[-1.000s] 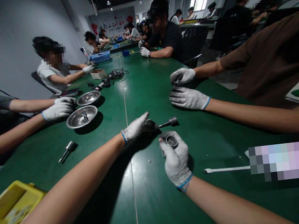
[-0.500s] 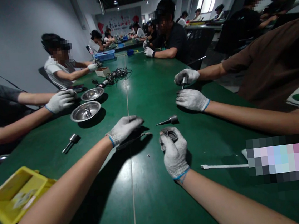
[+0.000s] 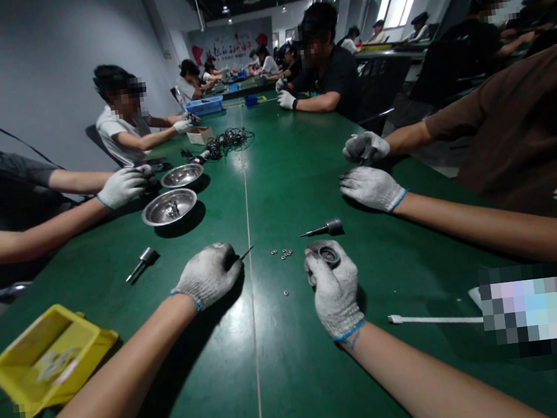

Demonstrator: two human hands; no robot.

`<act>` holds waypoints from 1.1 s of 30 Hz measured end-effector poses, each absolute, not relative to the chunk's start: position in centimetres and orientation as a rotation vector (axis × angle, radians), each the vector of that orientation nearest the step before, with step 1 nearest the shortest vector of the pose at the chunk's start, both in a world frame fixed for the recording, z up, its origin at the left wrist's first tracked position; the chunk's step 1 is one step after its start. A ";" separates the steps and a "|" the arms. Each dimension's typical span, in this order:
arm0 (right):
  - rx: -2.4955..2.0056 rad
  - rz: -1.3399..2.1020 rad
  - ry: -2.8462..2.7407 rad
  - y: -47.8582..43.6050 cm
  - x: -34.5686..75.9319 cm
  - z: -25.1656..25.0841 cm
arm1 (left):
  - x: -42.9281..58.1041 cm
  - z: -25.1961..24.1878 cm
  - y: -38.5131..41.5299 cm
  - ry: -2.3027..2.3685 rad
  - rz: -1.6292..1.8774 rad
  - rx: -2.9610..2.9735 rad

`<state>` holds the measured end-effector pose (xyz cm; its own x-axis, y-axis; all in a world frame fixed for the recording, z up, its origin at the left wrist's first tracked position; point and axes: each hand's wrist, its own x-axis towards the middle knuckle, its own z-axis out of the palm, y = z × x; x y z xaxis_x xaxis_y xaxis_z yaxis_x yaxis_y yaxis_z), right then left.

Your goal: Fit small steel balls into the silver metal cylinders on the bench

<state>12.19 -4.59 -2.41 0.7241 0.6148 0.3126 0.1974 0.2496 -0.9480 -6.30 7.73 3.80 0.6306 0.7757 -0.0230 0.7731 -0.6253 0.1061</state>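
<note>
My left hand (image 3: pixel 209 275), in a white glove, rests on the green table (image 3: pixel 265 177) with its fingers closed round a thin metal rod (image 3: pixel 246 253) whose tip pokes out to the right. My right hand (image 3: pixel 334 288), also gloved, is closed on a round dark metal part (image 3: pixel 327 254) held upright on the table. Several tiny metal rings (image 3: pixel 282 253) lie scattered between my hands, and one more ring (image 3: pixel 285 293) lies nearer me. A pointed metal spindle (image 3: pixel 326 228) lies just beyond my right hand.
A yellow tray (image 3: pixel 48 356) sits at near left, a metal pin (image 3: pixel 142 262) beyond it. Two steel bowls (image 3: pixel 170 207) stand by a co-worker's gloved hand (image 3: pixel 122 186) on the left. Another person's gloved hands (image 3: pixel 370 187) rest at right. A white cable (image 3: pixel 434 318) lies near right.
My left hand drew back toward me from the spindle, now gripping the thin rod. Small rings appeared on the table between my hands. My right hand kept hold of the round part.
</note>
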 end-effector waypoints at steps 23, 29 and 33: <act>-1.407 0.229 -1.045 -4.9 11.2 -0.8 | -4.2 0.2 1.8 0.585 0.742 2.656; -1.318 0.355 -1.180 -5.4 11.2 -0.2 | -4.4 0.5 1.6 0.692 1.058 2.467; -1.317 0.441 -1.218 -5.0 11.3 -0.3 | -4.4 0.5 1.6 0.634 1.160 2.411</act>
